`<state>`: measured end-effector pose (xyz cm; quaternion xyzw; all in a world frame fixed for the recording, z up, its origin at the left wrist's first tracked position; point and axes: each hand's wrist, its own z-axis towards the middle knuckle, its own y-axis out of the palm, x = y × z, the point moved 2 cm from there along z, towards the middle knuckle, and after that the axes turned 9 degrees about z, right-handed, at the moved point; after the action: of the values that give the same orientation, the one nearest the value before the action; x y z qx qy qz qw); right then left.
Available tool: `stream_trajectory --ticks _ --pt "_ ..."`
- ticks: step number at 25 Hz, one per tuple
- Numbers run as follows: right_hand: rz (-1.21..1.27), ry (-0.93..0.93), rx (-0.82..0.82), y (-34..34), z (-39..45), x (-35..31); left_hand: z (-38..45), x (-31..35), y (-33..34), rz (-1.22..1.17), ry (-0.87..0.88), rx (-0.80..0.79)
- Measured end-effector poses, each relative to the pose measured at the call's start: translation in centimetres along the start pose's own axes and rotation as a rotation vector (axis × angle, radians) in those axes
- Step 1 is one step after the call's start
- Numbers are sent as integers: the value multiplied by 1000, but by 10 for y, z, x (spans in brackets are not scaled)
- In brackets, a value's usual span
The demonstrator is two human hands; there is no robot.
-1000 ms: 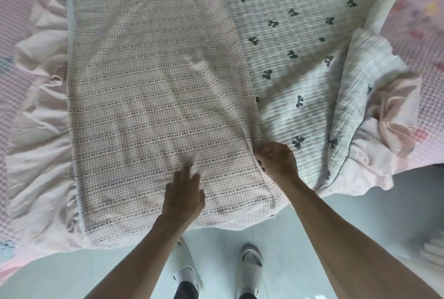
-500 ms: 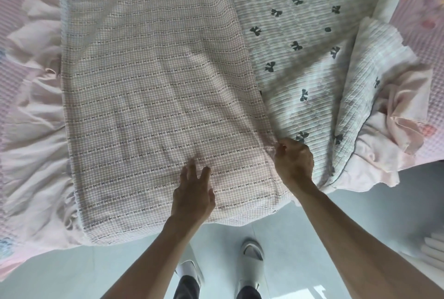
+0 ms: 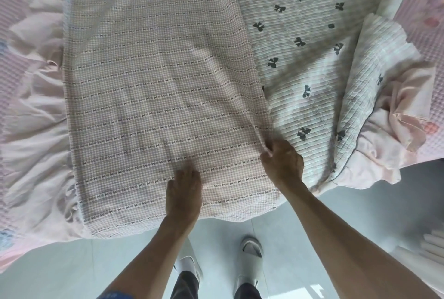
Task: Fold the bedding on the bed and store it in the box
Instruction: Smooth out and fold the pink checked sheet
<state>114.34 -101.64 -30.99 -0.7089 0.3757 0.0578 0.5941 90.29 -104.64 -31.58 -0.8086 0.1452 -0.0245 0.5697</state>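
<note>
Left hand [image 3: 183, 190] presses down on the folded checked bedding [image 3: 158, 97] at the bed's near edge; right hand [image 3: 282, 163] pinches its fold edge. Advise keeping that edge taut and aligned. The bow-print layer [image 3: 300, 41] lies beyond, unfolded; no box in view.

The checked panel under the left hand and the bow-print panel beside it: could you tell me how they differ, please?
The checked panel is pinkish-beige gingham with rows of tiny crosses; the bow-print panel is pale with scattered dark bows. The checked panel lies fairly smooth, while the bow-print panel bunches into a fold at its right. The left hand rests on the checked panel and the right hand pinches its right edge; neither touches the bows. Both are ribbed bedding.
</note>
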Motion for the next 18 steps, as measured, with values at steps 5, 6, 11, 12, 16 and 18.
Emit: stream_trajectory --ticks 5,6,11,12,16,18 --pt "491 200 -212 -20 6 27 -13 -11 11 -21 23 -18" --pt "613 303 -204 -24 8 27 -19 -14 13 -49 12 -39" --pt "215 107 -100 -20 10 9 -16 8 -3 -111 99 46" --pt "79 64 -65 -13 8 4 -9 21 -8 -116 117 56" --pt "-61 86 70 10 7 -8 11 57 -13 -138 38 -7" --pt "18 133 33 6 11 -3 13 59 -8 -130 18 -24"
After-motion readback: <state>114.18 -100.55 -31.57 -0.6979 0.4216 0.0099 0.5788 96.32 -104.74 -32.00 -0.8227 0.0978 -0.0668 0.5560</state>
